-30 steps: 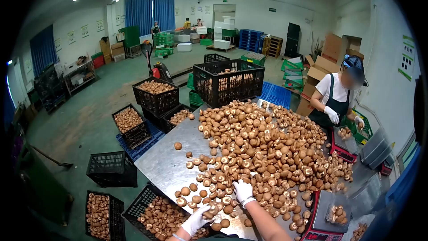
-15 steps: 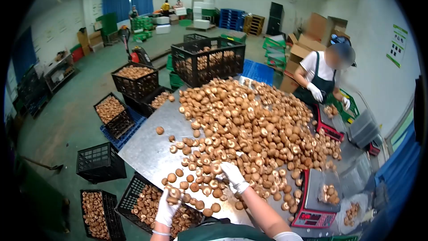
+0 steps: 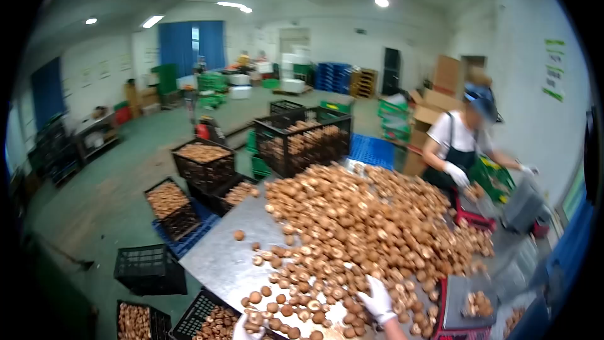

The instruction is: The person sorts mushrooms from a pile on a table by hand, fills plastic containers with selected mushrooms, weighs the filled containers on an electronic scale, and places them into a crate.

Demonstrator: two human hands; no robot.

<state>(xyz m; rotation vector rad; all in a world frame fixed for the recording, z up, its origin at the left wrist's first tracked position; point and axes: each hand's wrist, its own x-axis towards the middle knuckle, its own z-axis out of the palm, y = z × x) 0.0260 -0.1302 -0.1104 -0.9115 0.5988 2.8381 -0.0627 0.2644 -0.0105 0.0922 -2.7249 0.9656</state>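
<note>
A large heap of brown mushrooms [image 3: 358, 214] covers much of the metal table [image 3: 220, 239]. My left hand [image 3: 246, 328], white-gloved, is at the bottom edge of the view, closed around mushrooms [image 3: 254, 320] near the table's front edge. At the heap's near side is my right hand [image 3: 377, 301], also gloved, its fingers spread over the mushrooms with nothing visible held. To its right a red scale [image 3: 448, 308] bears a clear pack of mushrooms [image 3: 478, 304].
Black crates of mushrooms [image 3: 302, 141] stand behind the table and on the floor at left [image 3: 168, 204]. An empty black crate [image 3: 150, 269] is beside them. At the right a co-worker [image 3: 456, 145] stands by another red scale [image 3: 475, 214] and clear trays [image 3: 528, 204].
The view has tilted up and shifted. My right hand has moved rightward along the heap, and its fingers have spread. The co-worker's one arm now reaches out toward the clear trays.
</note>
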